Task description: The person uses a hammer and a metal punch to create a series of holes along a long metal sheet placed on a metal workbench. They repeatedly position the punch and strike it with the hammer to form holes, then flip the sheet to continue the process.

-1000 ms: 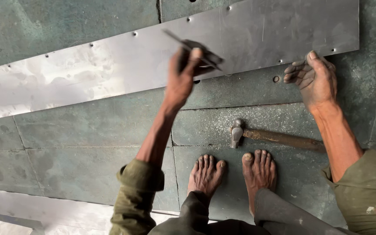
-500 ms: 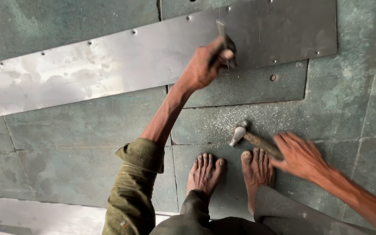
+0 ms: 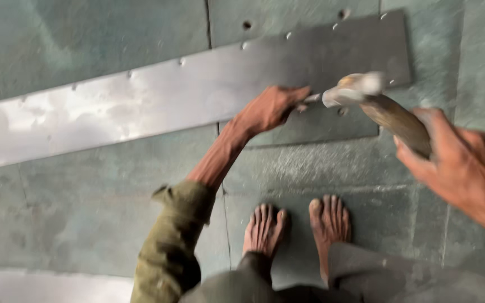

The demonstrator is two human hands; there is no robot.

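right hand (image 3: 467, 168) is wrapped tight round the wooden handle of a hammer (image 3: 385, 106), lower right of frame, w/ the blurred head up near centre-right, just beside the left hand (image 3: 270, 108), which pinches a thin punch or nail (image 3: 311, 97), too blurred to tell which, against the long metal strip (image 3: 141, 112). risk as i judge it: hammer head is v close to the left fingers, so an off-line blow could hit them or skid the tool off the strip. bare feet (image 3: 298, 227) stand just below, on the green floor plates (image 3: 85, 50).
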